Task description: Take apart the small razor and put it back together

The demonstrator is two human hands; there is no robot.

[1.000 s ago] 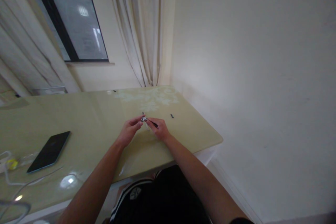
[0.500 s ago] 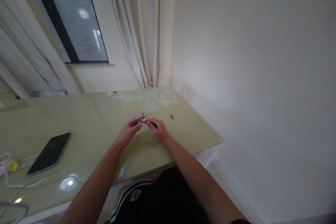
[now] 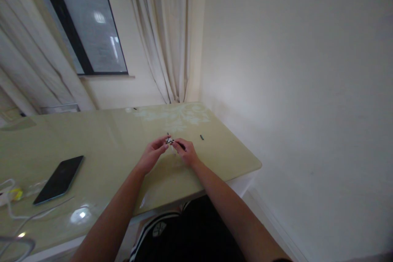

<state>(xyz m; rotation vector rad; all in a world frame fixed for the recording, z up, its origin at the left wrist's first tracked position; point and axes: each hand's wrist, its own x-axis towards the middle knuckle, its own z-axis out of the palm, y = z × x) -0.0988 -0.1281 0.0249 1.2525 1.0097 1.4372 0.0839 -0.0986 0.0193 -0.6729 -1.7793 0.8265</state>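
My left hand (image 3: 151, 156) and my right hand (image 3: 188, 153) meet over the table, fingertips almost together. Pinched in the left fingertips is a small black-and-white piece (image 3: 169, 141) with a thin stem sticking up; its kind is too small to make out. A slender black stick-like piece (image 3: 181, 145) lies in the closed fingers of my right hand, its tip against or very near the small piece. Whether the two are joined, I cannot tell. To the right of the hands rests a short dark stick-like piece (image 3: 202, 137) on the tabletop.
The pale glossy table (image 3: 107, 139) ends at a rounded corner near the right wall. A dark tablet (image 3: 59, 180) lies at the left, with white cables (image 3: 18, 217) and a yellow-marked item (image 3: 16, 193) beside it. Another tiny dark piece (image 3: 135, 109) sits at the back edge.
Both hands stay in nearly the same place and keep their pinch. The whole view has shifted very slightly; nothing is let go or picked up.
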